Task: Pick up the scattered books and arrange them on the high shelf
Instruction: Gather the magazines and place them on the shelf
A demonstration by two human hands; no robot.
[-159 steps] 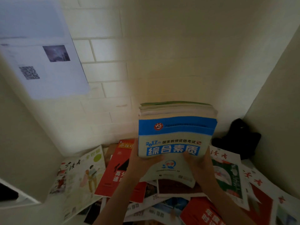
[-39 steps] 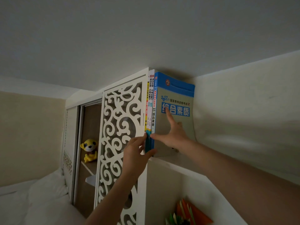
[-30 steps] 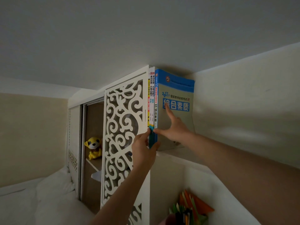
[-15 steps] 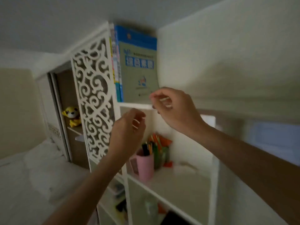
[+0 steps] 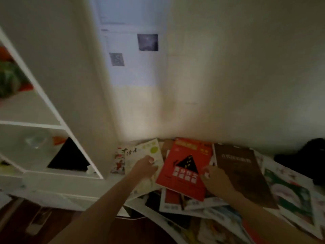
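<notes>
- Nearest the camera, both forearms reach forward over a heap of scattered books and magazines (image 5: pixel 207 206) spread across a low surface.
- The left hand (image 5: pixel 145 167) lies over the white-and-green magazine (image 5: pixel 149 152), at the left edge of the red book (image 5: pixel 186 166); its fingers are loosely curled, and the blur hides whether they pinch anything.
- The right hand (image 5: pixel 215 178) sits at the red book's right edge, where it meets the brown book (image 5: pixel 241 169); its fingers curl toward that edge, but whether they grip it cannot be told.
- The red book lies flat on top of the heap, between the two hands.
- To the right, a white magazine with a green picture (image 5: pixel 292 192) overlaps the heap's edge.
- Left of the heap stands a white shelf unit (image 5: pixel 52 106) with open compartments.
- Farther back, a black object (image 5: pixel 306 161) lies by the wall at the right.
- Farthest, a pale printed sheet (image 5: pixel 133 50) hangs on the wall.
</notes>
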